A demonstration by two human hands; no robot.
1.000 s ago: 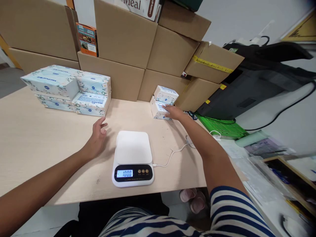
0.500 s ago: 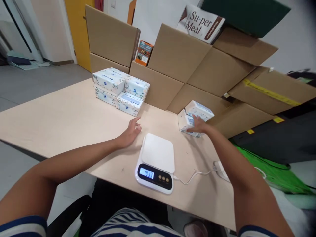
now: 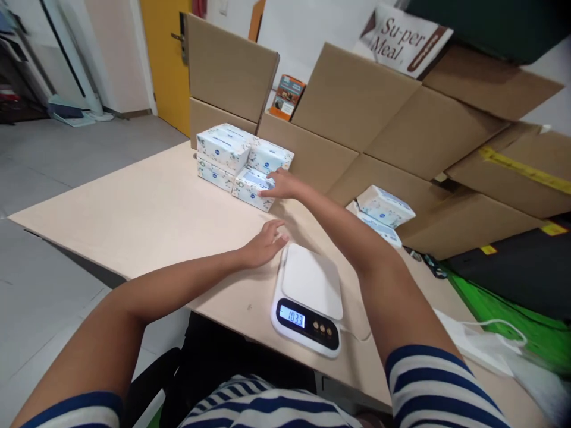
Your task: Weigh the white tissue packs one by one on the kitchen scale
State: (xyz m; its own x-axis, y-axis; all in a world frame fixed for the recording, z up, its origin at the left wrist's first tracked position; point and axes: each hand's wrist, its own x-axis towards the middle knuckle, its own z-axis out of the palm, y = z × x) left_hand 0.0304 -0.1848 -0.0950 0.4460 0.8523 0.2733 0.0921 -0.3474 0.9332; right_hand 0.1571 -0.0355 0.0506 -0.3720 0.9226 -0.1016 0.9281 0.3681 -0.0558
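A white digital scale sits near the front edge of the pale wooden table, its display lit and its pan bare. My left hand rests on the table just left of the scale, fingers loosely stretched out, holding nothing. My right hand reaches across to the stack of white and blue tissue packs at the back left. Its fingers lie on the nearest lower pack. Two more tissue packs are stacked at the back right.
Brown cardboard boxes line the back of the table. An orange booklet stands between two of them. A white cable and a green mat lie to the right. A yellow door stands at the far left.
My right hand left the two packs at the back right and swung left to the big stack. The left hand stayed beside the scale. The camera turned left.
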